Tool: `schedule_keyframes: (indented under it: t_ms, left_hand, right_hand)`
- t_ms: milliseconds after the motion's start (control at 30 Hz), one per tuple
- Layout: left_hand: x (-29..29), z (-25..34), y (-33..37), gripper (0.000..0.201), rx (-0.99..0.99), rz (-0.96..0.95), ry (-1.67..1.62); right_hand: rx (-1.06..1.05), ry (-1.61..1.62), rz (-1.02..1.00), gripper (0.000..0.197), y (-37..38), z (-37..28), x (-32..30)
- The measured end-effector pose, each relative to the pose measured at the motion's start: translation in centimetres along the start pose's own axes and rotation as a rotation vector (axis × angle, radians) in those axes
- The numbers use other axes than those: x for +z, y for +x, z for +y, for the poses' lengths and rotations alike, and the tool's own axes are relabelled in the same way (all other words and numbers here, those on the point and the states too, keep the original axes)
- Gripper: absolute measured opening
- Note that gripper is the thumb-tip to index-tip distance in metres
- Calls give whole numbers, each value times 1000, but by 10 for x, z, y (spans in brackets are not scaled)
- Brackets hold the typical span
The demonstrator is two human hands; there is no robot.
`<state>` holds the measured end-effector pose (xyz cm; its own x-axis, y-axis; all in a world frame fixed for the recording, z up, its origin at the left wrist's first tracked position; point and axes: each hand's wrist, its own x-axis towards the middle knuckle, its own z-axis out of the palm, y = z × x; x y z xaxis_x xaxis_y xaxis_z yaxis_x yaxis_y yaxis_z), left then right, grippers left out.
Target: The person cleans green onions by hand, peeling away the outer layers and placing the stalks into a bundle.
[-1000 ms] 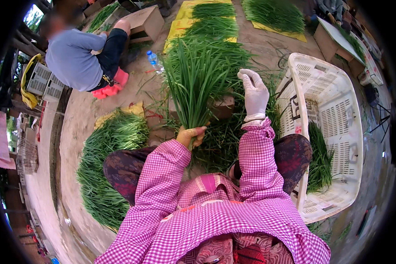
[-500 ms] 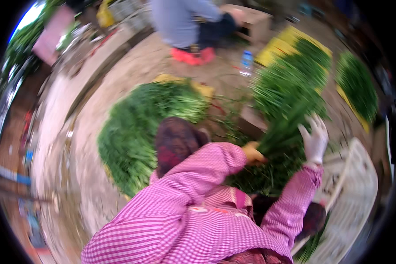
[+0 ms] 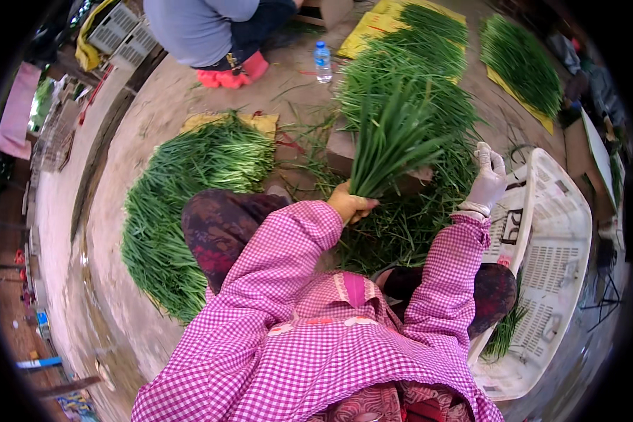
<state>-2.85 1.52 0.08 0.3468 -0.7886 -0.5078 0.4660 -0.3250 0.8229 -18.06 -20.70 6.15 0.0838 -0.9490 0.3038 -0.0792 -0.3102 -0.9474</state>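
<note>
A bunch of garlic chives [image 3: 390,144] fans upward from my bare left hand [image 3: 352,203], whose fingers are wrapped around the stem ends. To the right, beside the crate, my right hand [image 3: 489,181] is raised in a white glove. Its fingers are bent and close together, and anything between them is too small to make out. Below the held bunch lies a heap of loose green trimmings [image 3: 394,235]. A large pile of chives [image 3: 190,190] spreads on the ground left of my knee. Beyond the held bunch lies another thick pile [image 3: 429,77] on yellow sheeting.
A white plastic crate [image 3: 552,253] stands at my right, with some chives [image 3: 505,330] in it. A water bottle [image 3: 322,63] stands ahead, near a crouching person [image 3: 204,32] in red shoe covers. More chives [image 3: 520,63] lie at far right. Grey crates [image 3: 123,35] are at far left.
The view has shifted, so the surroundings sit further left and higher. The held bunch now points more upright. My gloved right hand has drawn its spread fingers together, farther from the bunch.
</note>
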Motion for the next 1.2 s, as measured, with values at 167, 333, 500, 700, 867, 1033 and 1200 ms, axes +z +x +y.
schedule_keyframes:
  t_ms: [167, 333, 500, 700, 867, 1033, 1200]
  left_hand:
    - [9, 9, -3, 21, -31, 89, 19]
    - [7, 4, -4, 26, -64, 86, 77]
    - [9, -6, -1, 29, -24, 80, 57]
    - [11, -8, 0, 29, 18, 82, 49]
    - [17, 7, -5, 26, 58, 44, -22]
    - [17, 7, -8, 24, 86, 25, -14]
    - [14, 5, -9, 24, 17, 43, 27]
  right_hand:
    - [-254, 8, -34, 10, -18, -36, 9]
    - [-588, -297, -350, 14, -55, -38, 51]
    - [-534, -599, -437, 24, -77, -18, 61]
    - [-330, -345, -421, 19, -73, -5, 60]
    - [96, 211, -407, 17, -74, -7, 54]
    - [420, 566, -56, 13, -49, -44, 24]
    - [135, 361, 90, 14, -20, -3, -3]
